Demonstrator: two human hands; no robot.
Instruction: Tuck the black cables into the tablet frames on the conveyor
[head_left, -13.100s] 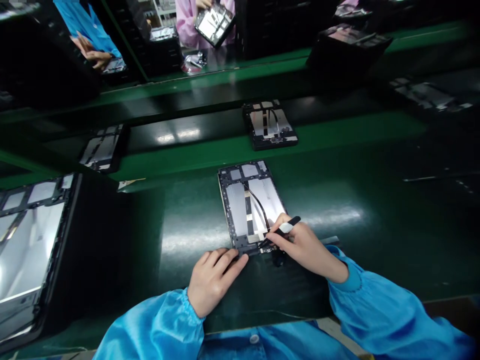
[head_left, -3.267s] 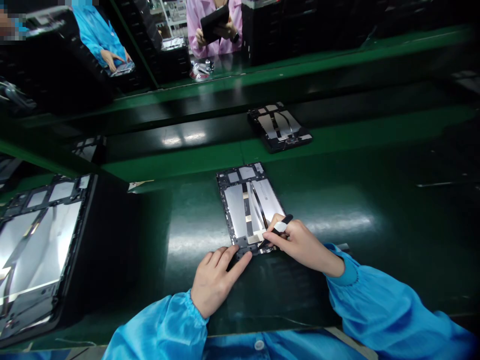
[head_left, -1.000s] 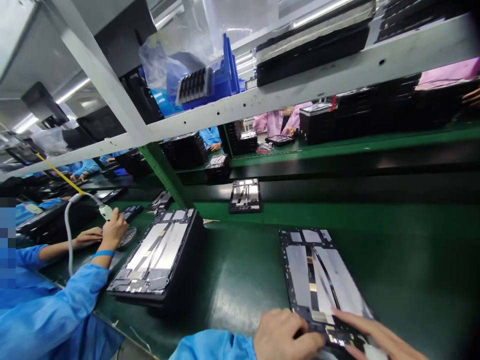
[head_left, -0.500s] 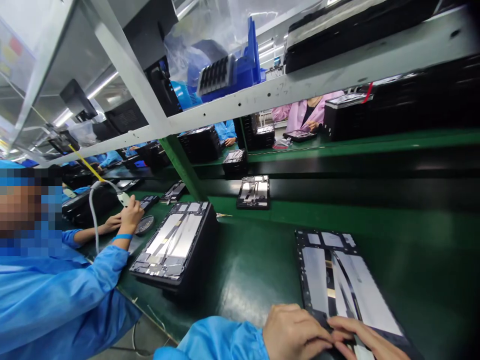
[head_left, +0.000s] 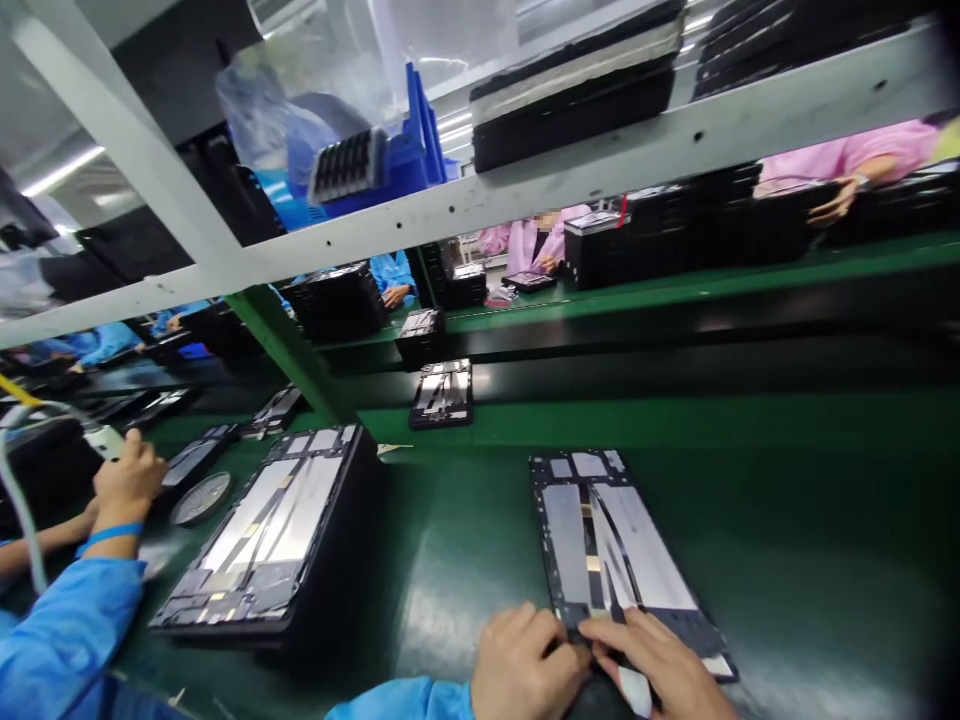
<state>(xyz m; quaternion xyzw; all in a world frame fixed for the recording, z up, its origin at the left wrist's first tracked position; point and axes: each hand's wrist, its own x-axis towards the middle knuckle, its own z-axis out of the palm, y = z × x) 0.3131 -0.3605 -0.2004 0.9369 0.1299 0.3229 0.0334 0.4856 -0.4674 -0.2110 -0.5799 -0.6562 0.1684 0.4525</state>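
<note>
An opened tablet (head_left: 652, 545) lies on the green bench, with pale metal plates and dark ribbon cables showing. At its lower left edge, my left hand (head_left: 525, 660) is closed, fingertips pressed down. What those fingers pinch, if anything, is hidden. Close beside it, my right hand (head_left: 660, 665) is bent over the tablet's lower part, fingers closed around a slim white-ended tool (head_left: 636, 690). The tool's working end is covered by my fingers, so its exact kind does not show. The fingertips of both hands nearly meet.
Left of my hands stands a stack of opened tablets (head_left: 277, 530). Another tablet (head_left: 441, 393) lies farther back. A co-worker's hand (head_left: 129, 480) holds a corded tool near a round dish (head_left: 202, 498). Overhead runs a white shelf beam (head_left: 517, 195) carrying a blue bin (head_left: 412, 150).
The view has swung right, so the bench and stack appear farther left. Both my hands remain at the tablet's lower edge, and the right hand now shows more fully.
</note>
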